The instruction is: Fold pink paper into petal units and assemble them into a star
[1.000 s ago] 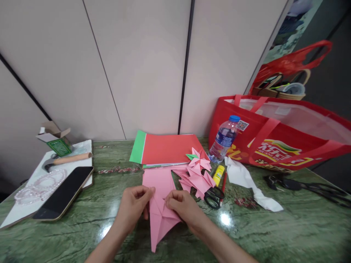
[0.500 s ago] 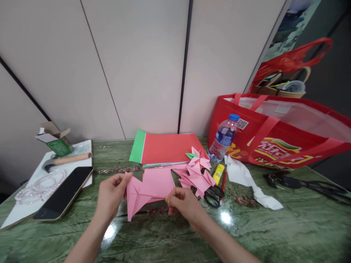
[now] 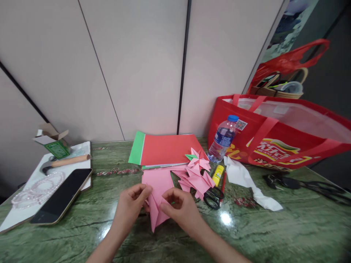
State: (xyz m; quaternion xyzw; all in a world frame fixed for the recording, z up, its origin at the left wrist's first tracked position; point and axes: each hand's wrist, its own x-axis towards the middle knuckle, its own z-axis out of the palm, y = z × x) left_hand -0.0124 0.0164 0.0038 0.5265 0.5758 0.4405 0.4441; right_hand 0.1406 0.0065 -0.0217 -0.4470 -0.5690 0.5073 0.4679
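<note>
Though half-hidden, pink paper [image 3: 157,216] seemingly pinched in left hand [image 3: 131,206], right hand [image 3: 181,209]; scissors [image 3: 212,199] nearby.

Pink fold [image 3: 157,213], front-left of bottle [image 3: 223,140]: middle covered by left hand [image 3: 128,206] and right hand [image 3: 182,210], both pinching it; creases under fingers unseen. Forearms cut by bottom edge. Scissors [image 3: 212,198], in front of bottle: blades tucked under pink pile [image 3: 197,175]. Red bag [image 3: 285,142], right of bottle: far end cut by right edge, print too small to read. Black tangle [image 3: 301,184], front-right of bottle: blurred, cannot tell what. White board [image 3: 16,215], far left of bottle: cut by left edge.
</note>
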